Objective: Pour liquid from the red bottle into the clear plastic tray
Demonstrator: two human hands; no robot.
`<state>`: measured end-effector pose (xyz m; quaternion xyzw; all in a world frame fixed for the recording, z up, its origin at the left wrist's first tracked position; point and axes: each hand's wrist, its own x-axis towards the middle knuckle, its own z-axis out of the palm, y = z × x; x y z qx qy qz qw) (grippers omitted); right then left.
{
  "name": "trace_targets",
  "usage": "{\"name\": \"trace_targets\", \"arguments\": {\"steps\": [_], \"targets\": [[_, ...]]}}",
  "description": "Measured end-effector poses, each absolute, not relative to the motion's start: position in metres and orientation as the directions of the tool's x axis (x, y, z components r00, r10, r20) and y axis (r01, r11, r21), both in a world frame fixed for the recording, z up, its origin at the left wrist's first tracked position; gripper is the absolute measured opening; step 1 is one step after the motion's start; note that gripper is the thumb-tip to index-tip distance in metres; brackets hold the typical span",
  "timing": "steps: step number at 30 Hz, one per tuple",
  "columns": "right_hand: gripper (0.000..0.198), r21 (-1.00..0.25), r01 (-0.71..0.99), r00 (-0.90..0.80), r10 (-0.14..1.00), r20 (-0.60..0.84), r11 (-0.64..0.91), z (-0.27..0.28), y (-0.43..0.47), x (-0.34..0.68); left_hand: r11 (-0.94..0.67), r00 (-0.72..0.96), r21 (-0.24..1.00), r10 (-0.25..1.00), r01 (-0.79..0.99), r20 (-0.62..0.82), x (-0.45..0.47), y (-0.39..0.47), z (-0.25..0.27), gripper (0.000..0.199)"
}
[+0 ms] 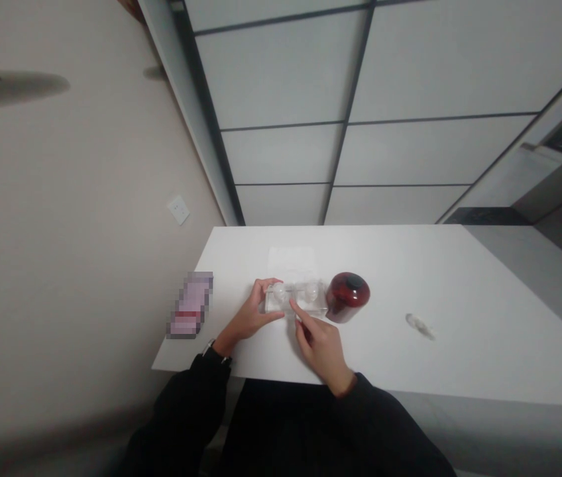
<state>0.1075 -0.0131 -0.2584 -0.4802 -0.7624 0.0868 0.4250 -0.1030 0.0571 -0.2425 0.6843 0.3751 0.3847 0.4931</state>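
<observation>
A clear, box-like container [318, 306] with two rounded, see-through domes or knobs lies on the white table in front of me. My left hand [251, 315] grips its left end, thumb along the near side and fingers around the far side. The index finger of my right hand [319, 341] is stretched out and touches the container near its middle. The other right fingers are curled, and nothing shows in that hand. Just right of the container stands a dark red, translucent rounded bottle [344, 301] with a black top.
A pale sheet [291, 260] lies behind the container on the white table [385, 358]. At the left edge is a blurred pink item [191, 305]. A small crumpled clear piece [420, 326] rests to the right. A wall with a socket [178, 210] borders the left.
</observation>
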Motion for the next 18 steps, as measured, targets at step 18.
{"name": "trace_targets", "arguments": {"steps": [18], "targets": [[0.047, -0.54, 0.667, -0.189, 0.817, 0.545, 0.514, -0.262, -0.012, 0.108, -0.404, 0.195, 0.89, 0.91, 0.211, 0.366, -0.094, 0.057, -0.189, 0.05]]}}
